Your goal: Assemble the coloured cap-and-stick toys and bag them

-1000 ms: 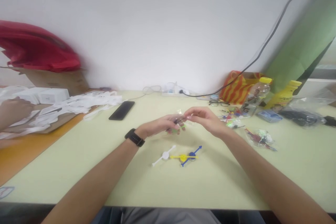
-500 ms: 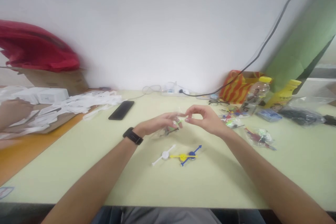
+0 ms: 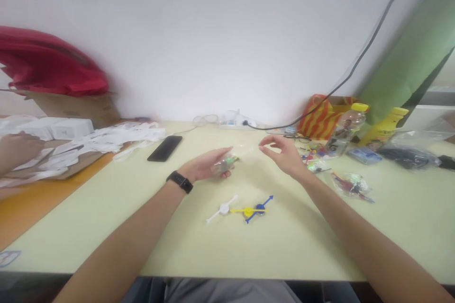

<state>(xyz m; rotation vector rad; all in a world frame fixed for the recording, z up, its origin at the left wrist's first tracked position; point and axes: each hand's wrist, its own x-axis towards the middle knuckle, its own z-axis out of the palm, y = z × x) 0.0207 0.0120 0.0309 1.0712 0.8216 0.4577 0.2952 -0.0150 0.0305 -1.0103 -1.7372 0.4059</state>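
Lying in my left hand (image 3: 205, 164) is a small clear plastic bag (image 3: 224, 163) with green and darker pieces inside; the fingers curl round it from below. Thumb and forefinger of my right hand (image 3: 282, 154) are pinched together at the far end of the bag's thin clear film, which stretches faintly between both hands. Nearer to me on the table lie three arrow spinners: a white spinner (image 3: 223, 209), a yellow spinner (image 3: 248, 212) and a blue spinner (image 3: 260, 209). The yellow and blue ones overlap.
A black phone (image 3: 165, 148) lies left of my hands. Bagged parts (image 3: 351, 184), a clear bottle (image 3: 346, 128) and a striped bag (image 3: 316, 118) are at the right. Another person's hand (image 3: 19, 151) rests by white strips (image 3: 95, 144) at the far left.
My right hand has moved right, away from the left, drawing out the film. My left hand has turned and now shows the bag in its palm.
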